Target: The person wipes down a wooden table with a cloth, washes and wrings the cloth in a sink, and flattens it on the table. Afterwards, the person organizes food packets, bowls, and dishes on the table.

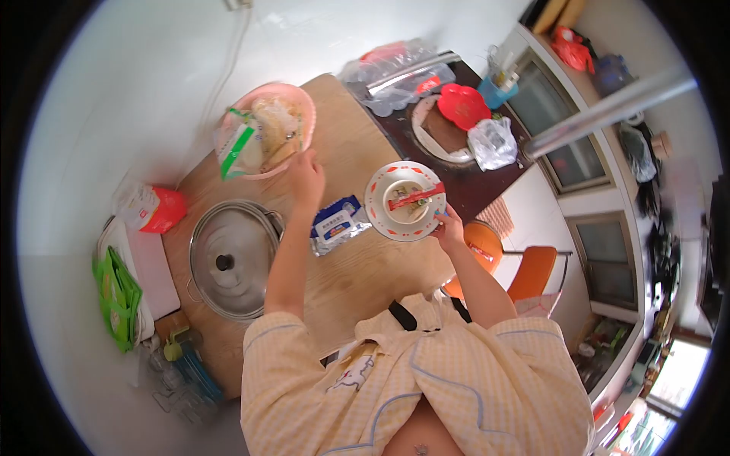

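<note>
My right hand (pixel 450 229) grips the edge of a white plate (pixel 375 216) with red-orange marks round its rim. A small white bowl (pixel 403 216) sits on the plate, holding small pieces I cannot make out. Across the bowl lies a narrow red packet (pixel 417 196). My left hand (pixel 306 178) is closed at the near rim of a pink basin (pixel 310 114); its fingertips are partly hidden. Inside the basin are clear plastic bags (pixel 274 121) and a green-and-white bag (pixel 238 150). Between my arms, a blue-and-silver packet (pixel 337 225) lies on the wooden table (pixel 380 277).
A lidded steel pot (pixel 232 258) stands left on the table, with a red-and-white packet (pixel 161 209) behind it. Green bags (pixel 118 296) and glasses (pixel 179 395) sit at the left edge. A dark counter holds a red flower-shaped dish (pixel 464 106). Orange chairs (pixel 532 271) stand right.
</note>
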Demonstrator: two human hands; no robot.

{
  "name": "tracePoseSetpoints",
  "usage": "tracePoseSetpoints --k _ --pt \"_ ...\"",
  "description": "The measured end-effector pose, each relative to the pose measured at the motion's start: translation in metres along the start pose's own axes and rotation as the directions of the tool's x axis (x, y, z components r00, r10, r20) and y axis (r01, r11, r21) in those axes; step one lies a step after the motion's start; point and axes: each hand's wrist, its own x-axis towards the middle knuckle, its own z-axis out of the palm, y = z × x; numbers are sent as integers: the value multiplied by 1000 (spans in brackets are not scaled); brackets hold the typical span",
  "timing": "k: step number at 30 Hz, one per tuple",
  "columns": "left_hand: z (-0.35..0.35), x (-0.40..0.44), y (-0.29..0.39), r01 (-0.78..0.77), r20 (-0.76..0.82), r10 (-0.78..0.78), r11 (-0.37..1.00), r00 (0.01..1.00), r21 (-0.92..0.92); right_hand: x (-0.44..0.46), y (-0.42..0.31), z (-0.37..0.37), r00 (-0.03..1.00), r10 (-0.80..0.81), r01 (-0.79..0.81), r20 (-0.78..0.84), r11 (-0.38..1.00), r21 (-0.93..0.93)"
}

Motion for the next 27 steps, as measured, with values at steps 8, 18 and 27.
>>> tracePoseSetpoints --k 8,18,27 --pt "56 -139 113 174 485 30 912 874 -371 -23 13 -43 992 96 -111 -86 977 -183" --pt "61 -157 170 59 331 2 983 944 -173 -14 41 -82 967 -253 160 19 551 -819" --pt "96 -181 313 -360 305 463 870 832 -337 4 48 -168 799 -390 572 458 259 -779"
